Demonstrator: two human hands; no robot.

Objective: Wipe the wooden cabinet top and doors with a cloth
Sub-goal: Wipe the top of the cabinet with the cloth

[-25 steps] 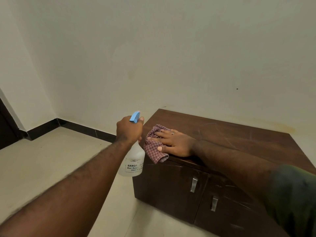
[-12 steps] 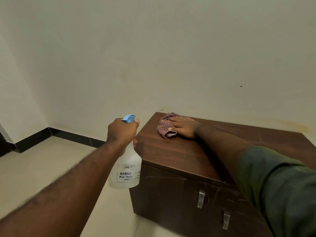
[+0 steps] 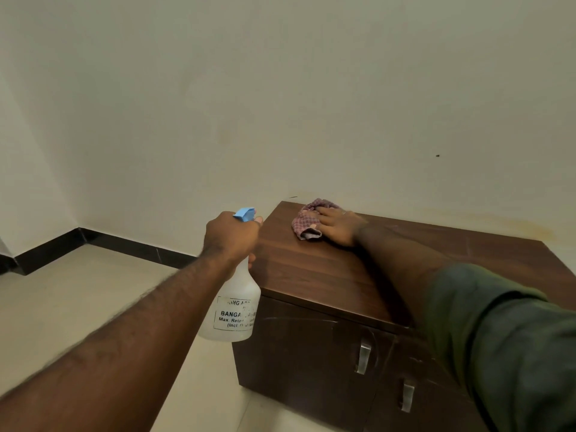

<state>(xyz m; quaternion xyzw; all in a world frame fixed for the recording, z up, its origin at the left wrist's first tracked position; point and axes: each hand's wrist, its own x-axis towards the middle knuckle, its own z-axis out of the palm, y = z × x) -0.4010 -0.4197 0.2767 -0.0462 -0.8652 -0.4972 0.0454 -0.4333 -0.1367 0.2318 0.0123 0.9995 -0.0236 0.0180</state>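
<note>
A low dark wooden cabinet point(image 3: 311, 275) stands against the wall, its two doors point(image 3: 305, 347) facing me with metal handles. My right hand point(image 3: 338, 226) presses a red checked cloth point(image 3: 307, 221) flat on the cabinet top near its far left corner. My left hand point(image 3: 232, 236) grips the neck of a translucent spray bottle point(image 3: 232, 310) with a blue trigger, held in the air just left of the cabinet's front left corner.
A pale wall point(image 3: 280, 104) rises directly behind the cabinet. Tiled floor point(image 3: 62, 307) spreads to the left, edged by a black skirting point(image 3: 124, 246). My right sleeve point(image 3: 505, 338) covers part of the cabinet's right side.
My right hand slid the cloth from the front left edge of the top to the far left corner. The spray bottle stayed in my left hand, shifting slightly.
</note>
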